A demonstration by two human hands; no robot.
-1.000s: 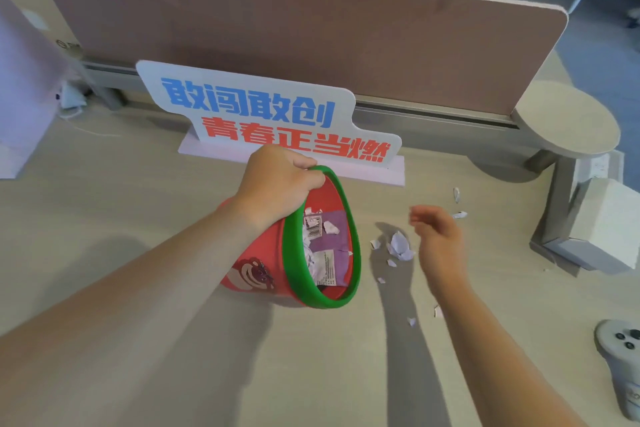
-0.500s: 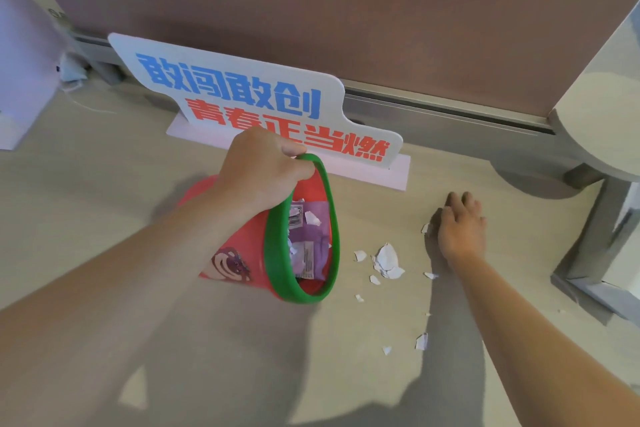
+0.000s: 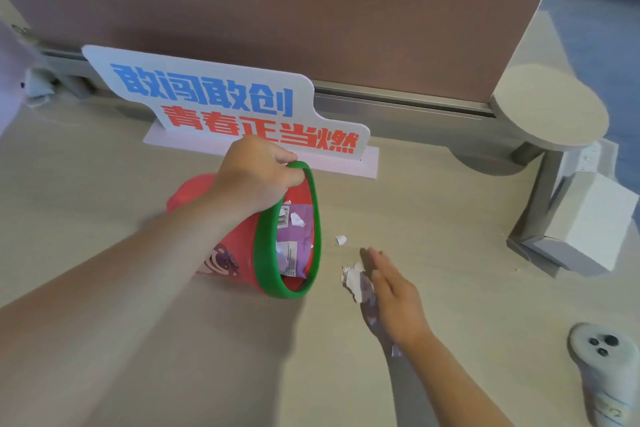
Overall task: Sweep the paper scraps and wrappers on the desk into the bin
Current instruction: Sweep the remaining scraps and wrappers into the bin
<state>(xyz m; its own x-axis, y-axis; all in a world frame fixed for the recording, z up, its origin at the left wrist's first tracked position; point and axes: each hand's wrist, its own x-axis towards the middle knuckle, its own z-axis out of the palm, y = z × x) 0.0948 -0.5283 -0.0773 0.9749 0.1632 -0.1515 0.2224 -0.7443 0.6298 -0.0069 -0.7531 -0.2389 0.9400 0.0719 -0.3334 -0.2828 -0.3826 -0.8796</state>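
Gripping the tipped bin's (image 3: 242, 246) green rim, the left hand (image 3: 256, 173) hides its fingertips; the flat, open right hand (image 3: 394, 291) blurs, half-covering paper scraps (image 3: 353, 276).

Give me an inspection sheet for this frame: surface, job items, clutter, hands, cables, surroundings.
Surface: pale wood desk, scraps near the bin mouth.
Job's things: red bin with green rim tipped on its side, mouth facing right, wrappers inside; large paper scrap against the right hand; small scrap apart from it.
Clutter: slogan sign; grey controller.
Hands: left hand grips the bin rim; right hand open, edge-on behind the scrap.
Cables: nothing seen.
Surroundings: brown partition; round shelf; white box.
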